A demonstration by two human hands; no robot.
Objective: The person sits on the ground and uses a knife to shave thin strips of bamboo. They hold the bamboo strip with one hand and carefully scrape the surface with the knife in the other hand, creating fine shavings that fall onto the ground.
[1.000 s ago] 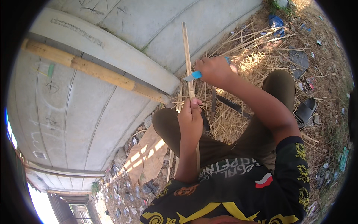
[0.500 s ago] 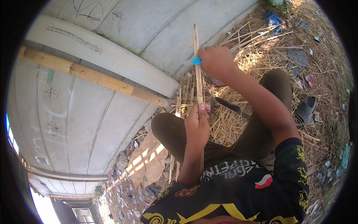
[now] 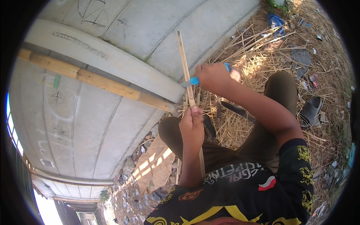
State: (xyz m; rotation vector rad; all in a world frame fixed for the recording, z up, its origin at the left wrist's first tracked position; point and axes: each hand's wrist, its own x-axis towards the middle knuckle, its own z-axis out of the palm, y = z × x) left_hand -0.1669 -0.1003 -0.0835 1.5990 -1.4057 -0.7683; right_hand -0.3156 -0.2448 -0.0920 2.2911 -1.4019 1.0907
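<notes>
Knife [image 3: 193,81] moved down strip [image 3: 183,59], clenched in right fingers [image 3: 201,73]; left fingers [image 3: 195,112] grasp strip below.

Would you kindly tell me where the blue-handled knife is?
In the head view, the blue-handled knife is in the right hand, its blade across the pale strip.

Bright daylight, sunlit patches on brown sheet [image 3: 156,175] (lower-left glare), black fisheye rim.

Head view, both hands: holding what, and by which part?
Left hand: long, pale wooden strip, gripped partway along its length. Right hand: grey-bladed knife, gripped by its blue handle.
</notes>
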